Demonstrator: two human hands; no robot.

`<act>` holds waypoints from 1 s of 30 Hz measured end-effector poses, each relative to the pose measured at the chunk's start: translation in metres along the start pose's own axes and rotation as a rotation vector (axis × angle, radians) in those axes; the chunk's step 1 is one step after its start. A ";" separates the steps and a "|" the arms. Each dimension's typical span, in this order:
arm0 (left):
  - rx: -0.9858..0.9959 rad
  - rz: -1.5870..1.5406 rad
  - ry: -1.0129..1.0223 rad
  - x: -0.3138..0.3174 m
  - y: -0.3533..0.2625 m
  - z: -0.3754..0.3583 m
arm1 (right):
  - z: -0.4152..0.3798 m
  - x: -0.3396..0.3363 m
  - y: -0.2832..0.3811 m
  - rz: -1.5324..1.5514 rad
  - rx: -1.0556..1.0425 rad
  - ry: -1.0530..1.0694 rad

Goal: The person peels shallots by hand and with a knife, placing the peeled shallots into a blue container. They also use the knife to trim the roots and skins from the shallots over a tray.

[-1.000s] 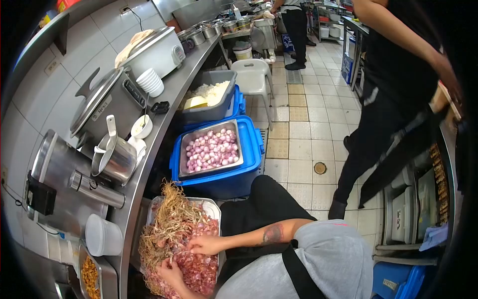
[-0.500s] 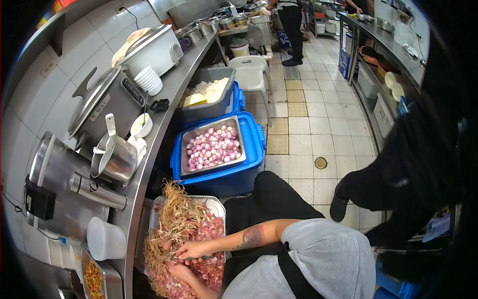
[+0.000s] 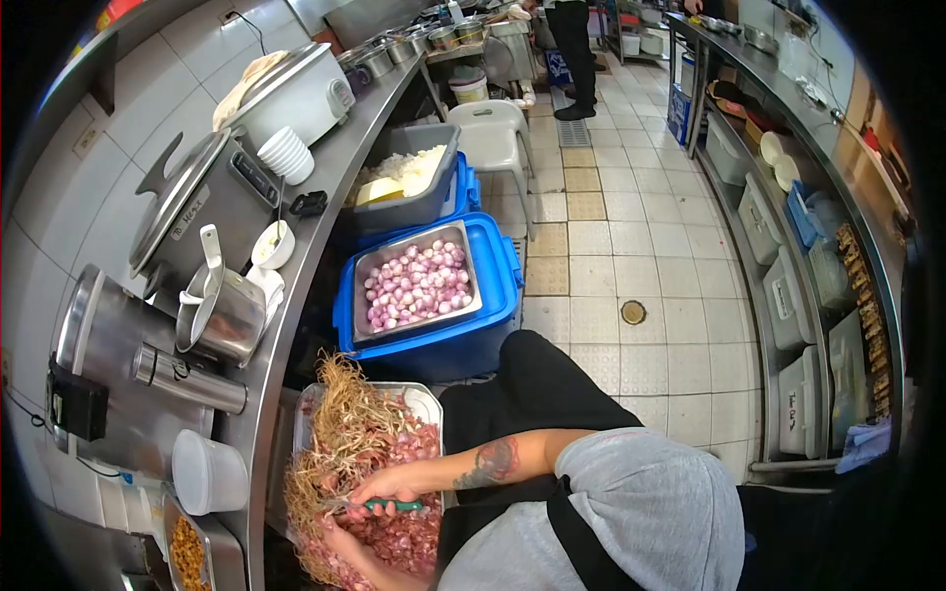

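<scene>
My right hand (image 3: pixel 382 485), on a tattooed forearm, grips a small knife with a green handle (image 3: pixel 396 505); its blade points left over a steel tray (image 3: pixel 426 398). The tray is heaped with unpeeled shallots (image 3: pixel 394 537) and their dry roots and stalks (image 3: pixel 345 414). Just under the blade, my left hand (image 3: pixel 338 542) curls around a shallot in the pile. The tray sits low in front of my black apron, beside the steel counter.
A steel pan of peeled shallots (image 3: pixel 416 284) rests on a blue bin (image 3: pixel 434 345). Behind it stand a grey tub (image 3: pixel 409 202) and a white chair (image 3: pixel 496 133). The counter (image 3: pixel 296 295) carries rice cookers, a pot and cups. Another person's legs (image 3: pixel 572 49) are far back. Shelves line the right.
The person in black who crossed the aisle on the right has left the view. My hands have dropped slightly in the tray, and the green-handled knife now shows in my right hand.
</scene>
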State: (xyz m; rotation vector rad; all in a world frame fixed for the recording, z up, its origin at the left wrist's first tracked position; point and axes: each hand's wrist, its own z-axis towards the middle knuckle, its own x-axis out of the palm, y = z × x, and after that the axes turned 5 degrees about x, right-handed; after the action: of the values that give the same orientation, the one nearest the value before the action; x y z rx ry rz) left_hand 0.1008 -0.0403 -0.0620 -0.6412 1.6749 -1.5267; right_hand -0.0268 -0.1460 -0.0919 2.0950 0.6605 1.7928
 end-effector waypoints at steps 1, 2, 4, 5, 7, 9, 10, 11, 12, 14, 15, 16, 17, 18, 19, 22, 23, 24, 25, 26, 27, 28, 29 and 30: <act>0.127 0.217 -0.035 -0.013 0.012 0.011 | -0.004 0.004 0.003 0.001 0.004 -0.003; 0.252 0.435 -0.071 -0.037 0.034 0.031 | -0.007 0.005 0.005 0.003 0.010 -0.005; 0.429 0.775 -0.206 -0.048 0.028 0.023 | -0.007 0.003 0.008 0.039 0.033 0.050; 0.484 0.893 -0.308 -0.044 0.006 0.006 | -0.008 0.003 0.010 0.051 0.038 0.055; 0.480 0.886 -0.290 -0.041 -0.026 -0.017 | -0.009 0.005 0.012 0.017 0.015 0.024; 0.356 0.633 -0.064 -0.042 -0.039 -0.028 | -0.008 0.009 0.012 -0.024 0.001 -0.006; 0.346 0.486 0.103 -0.034 -0.043 -0.037 | -0.005 0.010 0.011 -0.027 0.004 -0.006; 0.260 0.313 0.198 -0.032 -0.016 -0.025 | -0.003 0.011 0.009 -0.019 0.005 -0.034; 0.258 0.220 0.195 -0.021 -0.004 -0.025 | -0.002 0.012 0.007 -0.012 0.001 -0.065; 0.219 0.051 0.216 -0.007 0.005 -0.026 | -0.003 0.012 0.007 -0.037 -0.055 -0.165; 0.176 -0.024 0.235 -0.004 0.005 -0.025 | -0.006 0.012 0.009 -0.090 -0.078 -0.179; 0.130 -0.100 0.254 -0.001 0.006 -0.024 | -0.009 0.012 0.011 -0.143 -0.098 -0.195; 0.128 -0.083 0.240 0.002 0.007 -0.023 | -0.013 0.011 0.013 -0.197 -0.116 -0.213; 0.125 -0.065 0.225 0.004 0.007 -0.022 | -0.018 0.011 0.015 -0.282 -0.132 -0.204; 0.122 -0.047 0.209 0.006 0.007 -0.021 | -0.021 0.012 0.016 -0.341 -0.161 -0.240; 0.264 0.073 0.120 0.011 0.003 -0.021 | -0.025 0.016 0.017 -0.468 -0.223 -0.299; 0.299 0.119 0.096 0.011 0.001 -0.022 | -0.025 0.017 0.017 -0.479 -0.226 -0.296; 0.296 0.100 0.077 0.012 -0.003 -0.025 | -0.024 0.018 0.018 -0.490 -0.227 -0.291; 0.294 0.080 0.059 0.015 -0.007 -0.029 | -0.025 0.019 0.019 -0.500 -0.227 -0.285; 0.292 0.061 0.040 0.016 -0.009 -0.032 | -0.025 0.019 0.021 -0.514 -0.212 -0.266; 0.304 0.071 0.052 0.014 -0.010 -0.032 | -0.025 0.019 0.020 -0.513 -0.203 -0.260; 0.316 0.079 0.065 0.013 -0.009 -0.031 | -0.025 0.018 0.019 -0.514 -0.196 -0.256; 0.328 0.087 0.079 0.012 -0.009 -0.030 | -0.025 0.017 0.018 -0.514 -0.189 -0.253; 0.348 0.198 0.074 0.013 -0.012 -0.032 | -0.024 0.016 0.017 -0.492 -0.180 -0.259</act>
State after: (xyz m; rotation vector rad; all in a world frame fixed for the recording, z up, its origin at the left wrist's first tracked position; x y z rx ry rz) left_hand 0.0659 -0.0328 -0.0527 -0.2310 1.4282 -1.6575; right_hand -0.0466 -0.1532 -0.0655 1.8025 0.8194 1.2415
